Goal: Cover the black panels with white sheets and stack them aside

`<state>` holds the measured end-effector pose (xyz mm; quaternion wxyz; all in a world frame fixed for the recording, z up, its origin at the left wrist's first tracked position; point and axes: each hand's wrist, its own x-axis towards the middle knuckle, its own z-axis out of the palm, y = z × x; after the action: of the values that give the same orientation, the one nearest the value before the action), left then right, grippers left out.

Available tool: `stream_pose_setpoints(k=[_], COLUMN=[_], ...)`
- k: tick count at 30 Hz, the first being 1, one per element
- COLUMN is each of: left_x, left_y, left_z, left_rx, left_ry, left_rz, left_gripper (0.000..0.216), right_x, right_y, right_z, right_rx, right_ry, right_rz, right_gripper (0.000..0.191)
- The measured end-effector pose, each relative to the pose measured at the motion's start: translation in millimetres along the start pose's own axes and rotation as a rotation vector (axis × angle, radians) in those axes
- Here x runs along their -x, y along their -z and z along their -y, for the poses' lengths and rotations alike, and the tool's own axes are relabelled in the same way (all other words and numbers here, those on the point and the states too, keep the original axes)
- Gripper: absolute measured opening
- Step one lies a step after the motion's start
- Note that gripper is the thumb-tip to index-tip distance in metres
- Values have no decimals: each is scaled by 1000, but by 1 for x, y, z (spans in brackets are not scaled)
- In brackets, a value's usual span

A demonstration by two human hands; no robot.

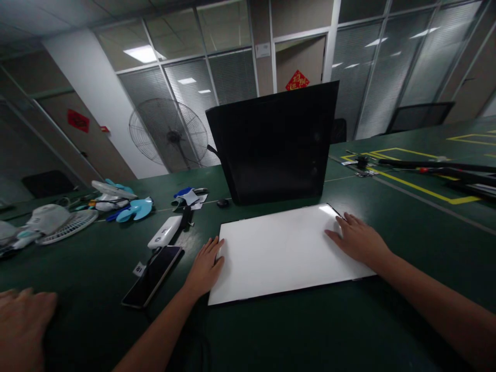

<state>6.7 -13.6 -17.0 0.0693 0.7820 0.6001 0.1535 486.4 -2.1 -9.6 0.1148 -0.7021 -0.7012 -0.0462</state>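
A rectangular white panel point(275, 253) with a thin dark rim lies in front of me on the green table. My left hand point(207, 266) is at its left edge, fingers along the rim and thumb close beside them. At the opposite edge, my right hand point(358, 237) has its thumb over the white face and its fingers beyond the rim. Both hands hold the panel by its sides; the undersides of the fingers are hidden. Behind the panel stands a large black screen-like sheet point(277, 147), tilted back.
Another person's hand point(25, 325) is at lower left. Left of the panel lie a phone point(153, 276), a white power bank point(165, 232) and fan parts point(135, 209). A small black mouse point(222, 203) sits near the black sheet. Dark cables point(422, 164) are at right.
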Motion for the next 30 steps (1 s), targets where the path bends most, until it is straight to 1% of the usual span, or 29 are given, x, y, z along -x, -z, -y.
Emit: stream_pose_setpoints(k=[1, 3, 4, 6, 7, 8, 10, 11, 13, 15, 19, 21, 23, 26, 30], left_x=[0, 0, 0, 0, 0, 0, 0, 0, -1, -1, -1, -2, -2, -5, -7], left_y=[0, -1, -2, -3, -4, -5, -7, -8, -9, -10, -8, -5, -3, 0, 10], left_z=[1, 2, 3, 4, 5, 6, 7, 7, 9, 10, 8, 8, 9, 14, 17], left_rx=[-3, -5, -5, -9, -14, -21, -37, -46, -58, -56, -24, 6, 55, 136, 165], left_ry=[-1, -8, -13, -19, -20, -20, -24, -28, -40, -49, -40, -22, -9, -5, -10], left_rz=[0, -5, -9, -14, -14, -13, -10, -11, -15, -21, -12, -4, -15, -25, 11], left_gripper=[57, 57, 57, 56, 56, 57, 57, 57, 57, 57, 57, 57, 55, 54, 66], right_x=[1, 7, 12, 23, 28, 34, 41, 44, 46, 48, 53, 57, 60, 62, 62], right_y=[2, 9, 14, 25, 29, 33, 37, 37, 36, 34, 35, 39, 43, 48, 55], right_z=[4, 13, 20, 34, 42, 49, 60, 64, 69, 72, 80, 85, 88, 86, 78], right_rx=[-14, -86, -143, -258, -301, -333, -367, -373, -360, -325, -294, -269, -228, -173, -122], right_ry=[63, 282, 420, 665, 744, 793, 824, 831, 878, 974, 1187, 1286, 1355, 1398, 1406], right_rz=[-15, -6, 29, 154, 222, 275, 312, 292, 200, 63, -257, -368, -436, -497, -546], right_gripper=[78, 78, 78, 84, 89, 91, 90, 87, 78, 65, 26, 16, 16, 18, 21])
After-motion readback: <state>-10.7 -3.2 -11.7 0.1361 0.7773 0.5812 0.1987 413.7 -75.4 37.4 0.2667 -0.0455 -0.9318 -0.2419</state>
